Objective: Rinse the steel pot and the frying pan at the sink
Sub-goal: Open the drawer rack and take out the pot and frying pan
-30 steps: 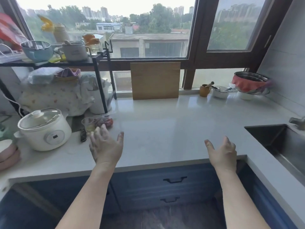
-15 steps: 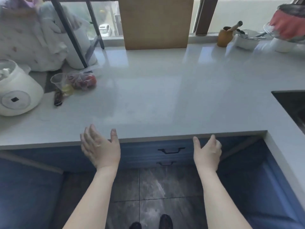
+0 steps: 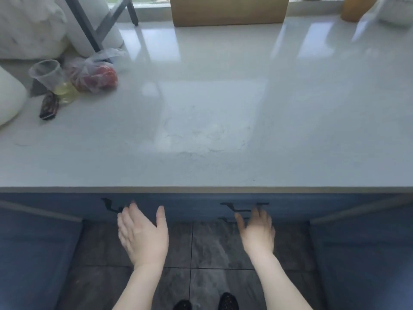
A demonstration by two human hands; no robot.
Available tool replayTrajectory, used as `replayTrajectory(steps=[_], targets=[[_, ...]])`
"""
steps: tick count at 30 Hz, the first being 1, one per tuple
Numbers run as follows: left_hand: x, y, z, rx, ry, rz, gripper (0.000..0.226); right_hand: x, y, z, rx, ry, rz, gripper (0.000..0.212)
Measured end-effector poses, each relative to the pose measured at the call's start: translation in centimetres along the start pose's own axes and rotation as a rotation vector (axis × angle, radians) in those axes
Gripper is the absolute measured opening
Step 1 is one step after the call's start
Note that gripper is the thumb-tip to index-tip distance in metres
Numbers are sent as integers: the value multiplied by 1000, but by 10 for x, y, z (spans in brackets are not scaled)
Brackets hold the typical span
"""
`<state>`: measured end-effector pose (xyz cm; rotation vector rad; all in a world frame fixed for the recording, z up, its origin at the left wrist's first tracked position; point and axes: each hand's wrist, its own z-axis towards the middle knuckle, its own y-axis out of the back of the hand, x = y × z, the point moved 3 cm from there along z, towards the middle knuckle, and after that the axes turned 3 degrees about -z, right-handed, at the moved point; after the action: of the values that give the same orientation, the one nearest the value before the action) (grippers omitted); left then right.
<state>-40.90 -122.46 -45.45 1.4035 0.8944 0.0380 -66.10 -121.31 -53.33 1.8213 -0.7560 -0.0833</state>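
Head: cup (image 3: 50, 74), bag (image 3: 95, 73) on counter (image 3: 212, 108).

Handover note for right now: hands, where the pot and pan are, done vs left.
Left hand: open, empty, fingertips near the left black cabinet handle, no grip.
Right hand: open, empty, fingers at the right cabinet handle; blurred, so contact is unclear.
Steel pot and frying pan: neither in view. Sink also out of frame.
Countertop: plastic cup, bag of red produce and wooden board, none part of the job.
Done: nothing visible.
Left: probably open the blue cabinet, find pot and pan, carry them to the sink, rinse both.
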Motion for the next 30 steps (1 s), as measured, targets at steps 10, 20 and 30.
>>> replayTrajectory(steps=[10,20,30], targets=[[16,-11,0,21,48,-25,73,1,-26,21,131,18,-269,75],[21,6,-13,41,-36,-12,77,-16,-34,-14,43,40,-265,72],[50,10,-42,172,164,-24,103,-49,-24,-87,-14,-67,129,52]])
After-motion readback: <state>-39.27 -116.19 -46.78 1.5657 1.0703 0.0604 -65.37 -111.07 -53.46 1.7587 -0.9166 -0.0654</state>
